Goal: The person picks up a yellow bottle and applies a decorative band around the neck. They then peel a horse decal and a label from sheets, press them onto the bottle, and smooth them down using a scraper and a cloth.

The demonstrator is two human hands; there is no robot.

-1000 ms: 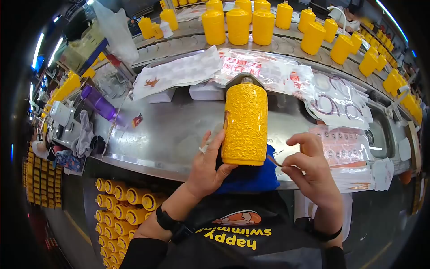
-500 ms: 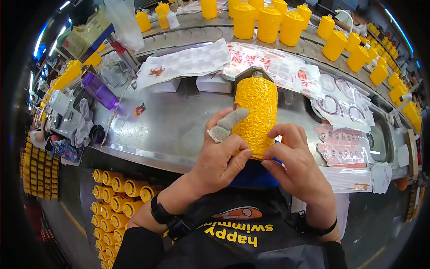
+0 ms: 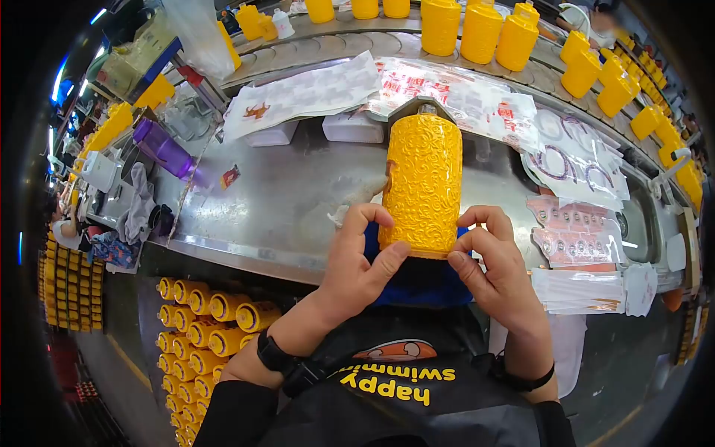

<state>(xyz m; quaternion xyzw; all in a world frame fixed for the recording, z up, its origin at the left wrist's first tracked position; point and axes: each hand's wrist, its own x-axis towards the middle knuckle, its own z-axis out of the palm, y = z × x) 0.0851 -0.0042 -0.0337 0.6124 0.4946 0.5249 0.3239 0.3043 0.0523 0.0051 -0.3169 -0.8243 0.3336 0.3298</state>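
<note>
A yellow bottle (image 3: 423, 186) with raised scrollwork lies between my hands, its neck pointing away from me against a dark angular holder (image 3: 421, 106). My left hand (image 3: 356, 257) grips the lower left side, its thumb on the base edge. A pale fabric cover on one of its fingers (image 3: 363, 200) is blurred along the bottle's left side. At the lower right, my right hand (image 3: 495, 261) has its thumb and bent fingertips on the bottle near its base. Blue cloth (image 3: 421, 287) shows beneath the base.
Yellow bottles (image 3: 482, 33) stand on a curved conveyor (image 3: 339, 45) behind the steel table (image 3: 253, 216). Printed sheets (image 3: 298, 97) cover its back; decal sheets (image 3: 577, 231) lie right. A purple bottle (image 3: 165, 153) lies left. Several yellow bottles (image 3: 201, 328) are stacked below left.
My left hand has slid toward the bottle's base, and its covered finger has moved from the front to the left side. Conveyor bottles have shifted to the right.
</note>
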